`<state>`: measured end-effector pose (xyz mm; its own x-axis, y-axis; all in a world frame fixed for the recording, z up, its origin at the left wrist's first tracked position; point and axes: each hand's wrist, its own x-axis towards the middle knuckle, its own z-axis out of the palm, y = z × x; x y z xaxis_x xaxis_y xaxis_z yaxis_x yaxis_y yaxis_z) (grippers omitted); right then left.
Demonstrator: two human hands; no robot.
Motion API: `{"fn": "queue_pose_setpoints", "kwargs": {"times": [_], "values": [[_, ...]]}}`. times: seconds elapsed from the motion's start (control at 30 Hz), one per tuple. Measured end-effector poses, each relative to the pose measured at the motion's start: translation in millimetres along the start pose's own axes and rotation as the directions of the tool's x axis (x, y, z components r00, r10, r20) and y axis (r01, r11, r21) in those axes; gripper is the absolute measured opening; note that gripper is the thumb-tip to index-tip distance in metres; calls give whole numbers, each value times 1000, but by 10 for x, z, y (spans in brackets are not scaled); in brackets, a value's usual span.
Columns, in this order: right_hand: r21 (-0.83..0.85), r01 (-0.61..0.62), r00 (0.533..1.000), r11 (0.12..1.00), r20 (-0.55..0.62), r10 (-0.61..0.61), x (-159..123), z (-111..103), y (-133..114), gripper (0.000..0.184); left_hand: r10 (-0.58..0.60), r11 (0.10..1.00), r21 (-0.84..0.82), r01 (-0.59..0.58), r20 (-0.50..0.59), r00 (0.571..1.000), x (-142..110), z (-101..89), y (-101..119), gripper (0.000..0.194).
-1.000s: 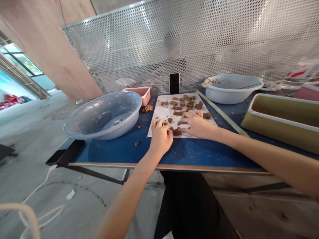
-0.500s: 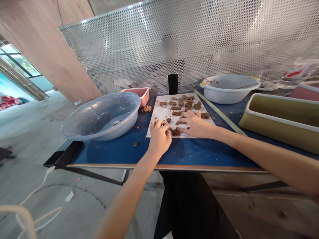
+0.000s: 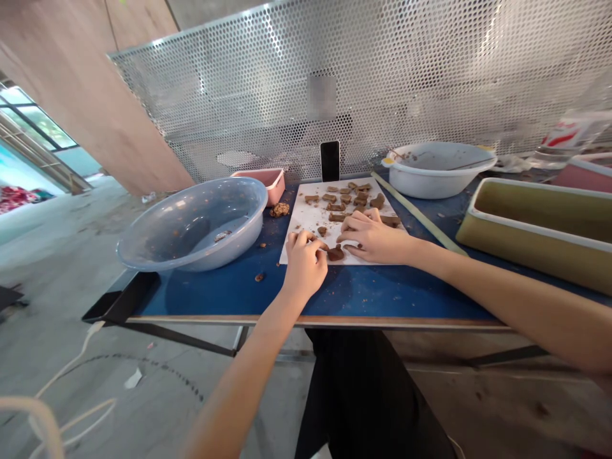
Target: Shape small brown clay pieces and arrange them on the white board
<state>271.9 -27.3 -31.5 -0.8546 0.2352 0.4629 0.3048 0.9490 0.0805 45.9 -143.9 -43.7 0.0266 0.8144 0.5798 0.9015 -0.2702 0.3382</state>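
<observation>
Right now my left hand (image 3: 304,262) and right hand (image 3: 375,237) pinch a brown clay piece (image 3: 335,254) at the white board's (image 3: 306,220) near edge; I reckon a hard squeeze could deform it or nudge it off.

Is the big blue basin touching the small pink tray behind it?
Cannot tell. In the head view the blue basin overlaps the front of the pink tray, so its rim hides the place where they would meet.
</observation>
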Motion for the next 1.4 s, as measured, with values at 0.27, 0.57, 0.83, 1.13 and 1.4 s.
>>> {"fn": "queue_pose_setpoints", "kwargs": {"times": [0.27,0.57,0.83,1.13,1.4], "values": [[70,72,995,995,-77,-67,-25,-117,-35,58,-27,1000,9,27,-3,1000,-3,2,-17,34],[189,172,985,967,-20,-171,-60,-67,47,62,12,995,93,-25,146,989,-16,-8,35,39],[206,182,983,961,-45,-176,-74,-46,39,57,2,996,88,-20,203,979,-18,-28,47,39],[140,160,987,977,-7,-160,-77,-25,-31,60,25,997,65,-35,150,988,-30,8,10,33],[129,217,976,968,-52,-212,-91,-62,-45,50,27,998,60,-33,97,995,-18,-4,3,27]]}}
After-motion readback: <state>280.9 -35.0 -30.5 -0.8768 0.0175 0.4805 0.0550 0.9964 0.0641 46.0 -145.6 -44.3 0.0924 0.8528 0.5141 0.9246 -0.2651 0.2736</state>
